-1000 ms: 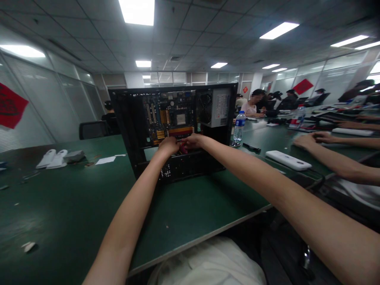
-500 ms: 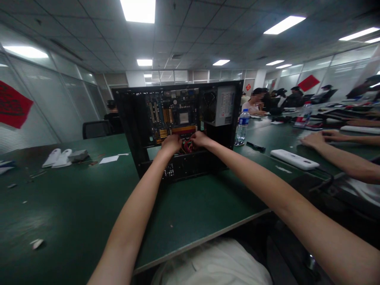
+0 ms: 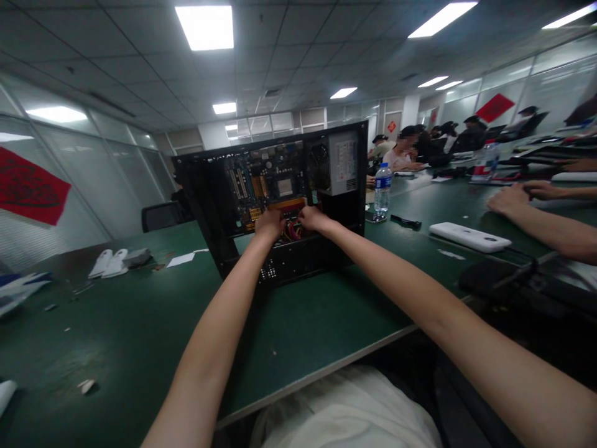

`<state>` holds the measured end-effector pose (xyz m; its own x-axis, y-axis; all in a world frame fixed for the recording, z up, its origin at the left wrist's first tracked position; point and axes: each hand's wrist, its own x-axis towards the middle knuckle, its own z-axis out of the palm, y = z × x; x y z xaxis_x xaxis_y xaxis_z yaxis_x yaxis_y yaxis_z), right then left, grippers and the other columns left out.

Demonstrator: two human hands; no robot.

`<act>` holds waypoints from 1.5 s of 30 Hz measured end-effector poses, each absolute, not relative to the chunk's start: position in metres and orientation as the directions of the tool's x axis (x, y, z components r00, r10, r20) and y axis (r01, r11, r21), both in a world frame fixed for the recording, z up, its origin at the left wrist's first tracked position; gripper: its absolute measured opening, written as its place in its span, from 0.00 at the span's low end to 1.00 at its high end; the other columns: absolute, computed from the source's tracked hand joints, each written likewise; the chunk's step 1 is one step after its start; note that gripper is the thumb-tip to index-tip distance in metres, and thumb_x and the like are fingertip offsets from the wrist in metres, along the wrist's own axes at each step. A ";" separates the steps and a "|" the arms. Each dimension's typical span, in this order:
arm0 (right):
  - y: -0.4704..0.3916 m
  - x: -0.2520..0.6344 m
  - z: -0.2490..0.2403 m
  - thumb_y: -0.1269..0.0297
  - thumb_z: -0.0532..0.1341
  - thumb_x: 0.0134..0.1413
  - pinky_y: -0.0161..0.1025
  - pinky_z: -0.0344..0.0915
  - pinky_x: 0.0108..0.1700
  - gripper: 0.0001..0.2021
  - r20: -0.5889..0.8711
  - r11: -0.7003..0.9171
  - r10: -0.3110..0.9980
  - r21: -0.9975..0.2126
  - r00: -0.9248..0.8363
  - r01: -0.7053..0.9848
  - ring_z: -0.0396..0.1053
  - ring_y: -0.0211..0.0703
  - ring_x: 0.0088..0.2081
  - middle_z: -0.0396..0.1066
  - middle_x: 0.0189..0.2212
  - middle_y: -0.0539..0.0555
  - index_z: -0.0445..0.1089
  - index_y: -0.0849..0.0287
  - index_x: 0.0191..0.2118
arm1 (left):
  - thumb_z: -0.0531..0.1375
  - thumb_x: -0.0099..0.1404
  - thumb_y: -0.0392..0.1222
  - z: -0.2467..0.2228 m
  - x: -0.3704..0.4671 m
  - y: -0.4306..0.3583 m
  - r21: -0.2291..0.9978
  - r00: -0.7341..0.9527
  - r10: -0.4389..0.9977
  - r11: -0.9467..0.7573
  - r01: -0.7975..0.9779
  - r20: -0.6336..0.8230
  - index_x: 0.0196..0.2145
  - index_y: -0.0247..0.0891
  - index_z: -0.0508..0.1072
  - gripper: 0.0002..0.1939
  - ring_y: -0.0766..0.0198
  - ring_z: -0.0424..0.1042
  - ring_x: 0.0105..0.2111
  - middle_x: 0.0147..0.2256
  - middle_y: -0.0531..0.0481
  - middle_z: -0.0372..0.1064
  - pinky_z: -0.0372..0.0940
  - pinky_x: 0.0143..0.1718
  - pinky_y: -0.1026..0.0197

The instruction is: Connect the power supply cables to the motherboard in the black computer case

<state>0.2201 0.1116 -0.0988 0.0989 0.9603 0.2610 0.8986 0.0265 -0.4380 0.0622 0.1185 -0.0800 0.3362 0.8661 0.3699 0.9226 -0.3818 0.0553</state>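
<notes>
A black computer case (image 3: 201, 208) stands on the green table with its open side towards me. Inside it are a motherboard (image 3: 274, 163) and, at the upper right, a silver power supply (image 3: 342, 165). Both my hands reach into the lower middle of the case. My left hand (image 3: 269, 225) has its fingers closed just below the red and yellow slots (image 3: 290, 206). Close by on the right, my right hand (image 3: 312, 219) is pinched at the slots' lower end. Between the hands lie coloured cables (image 3: 293, 231). What the fingertips grip is too small to make out.
A water bottle (image 3: 383, 190) stands right of the case, near a white power strip (image 3: 469, 238). Another person's hands (image 3: 513, 202) rest at the right. White paper (image 3: 181, 259), white objects (image 3: 108, 264) and a grey block (image 3: 138, 257) lie left.
My view has tilted and shifted a little. The right hand has moved slightly up from the cables, showing more of them between the hands. The case stays standing.
</notes>
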 end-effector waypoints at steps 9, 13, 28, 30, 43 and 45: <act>0.113 0.221 -0.098 0.68 0.66 0.60 0.34 0.68 0.49 0.09 0.238 0.045 0.969 -0.408 0.058 0.912 0.74 0.52 0.52 0.76 0.48 0.64 0.78 0.63 0.45 | 0.57 0.70 0.46 -0.081 0.064 0.119 0.048 0.349 0.860 -0.393 0.918 0.373 0.49 0.42 0.78 0.15 0.49 0.76 0.49 0.48 0.39 0.77 0.70 0.48 0.53; 0.112 0.220 -0.096 0.70 0.65 0.59 0.34 0.68 0.48 0.09 0.211 0.039 0.976 -0.397 0.050 0.917 0.74 0.53 0.51 0.76 0.49 0.65 0.77 0.64 0.45 | 0.58 0.70 0.45 -0.080 0.063 0.122 0.052 0.377 0.853 -0.422 0.905 0.362 0.48 0.42 0.79 0.14 0.51 0.76 0.49 0.47 0.40 0.77 0.69 0.49 0.55; 0.118 0.223 -0.102 0.69 0.62 0.61 0.34 0.68 0.44 0.10 0.183 0.050 0.983 -0.395 0.025 0.917 0.74 0.55 0.51 0.75 0.49 0.68 0.76 0.65 0.47 | 0.56 0.70 0.41 -0.083 0.066 0.117 0.052 0.384 0.838 -0.436 0.898 0.388 0.46 0.38 0.80 0.14 0.50 0.76 0.47 0.45 0.38 0.78 0.69 0.48 0.54; 0.119 0.223 -0.102 0.70 0.62 0.61 0.36 0.68 0.45 0.11 0.178 0.046 0.984 -0.392 0.026 0.919 0.74 0.57 0.51 0.74 0.50 0.69 0.75 0.66 0.48 | 0.56 0.70 0.42 -0.083 0.066 0.116 0.056 0.373 0.842 -0.426 0.903 0.390 0.46 0.39 0.80 0.14 0.49 0.76 0.47 0.45 0.38 0.77 0.69 0.48 0.53; 0.103 0.216 -0.100 0.66 0.61 0.63 0.42 0.68 0.52 0.16 0.213 0.099 0.977 -0.341 -0.026 0.935 0.72 0.61 0.54 0.72 0.52 0.75 0.74 0.71 0.52 | 0.54 0.72 0.46 -0.088 0.055 0.128 0.153 0.305 0.877 -0.381 0.912 0.371 0.49 0.37 0.78 0.18 0.51 0.75 0.51 0.48 0.39 0.77 0.67 0.49 0.56; 0.098 0.216 -0.100 0.64 0.62 0.62 0.42 0.67 0.53 0.17 0.214 0.125 0.975 -0.334 -0.054 0.934 0.72 0.61 0.54 0.73 0.51 0.75 0.75 0.71 0.51 | 0.53 0.72 0.45 -0.090 0.054 0.126 0.169 0.310 0.883 -0.386 0.907 0.353 0.48 0.34 0.77 0.18 0.51 0.75 0.49 0.47 0.37 0.77 0.67 0.47 0.57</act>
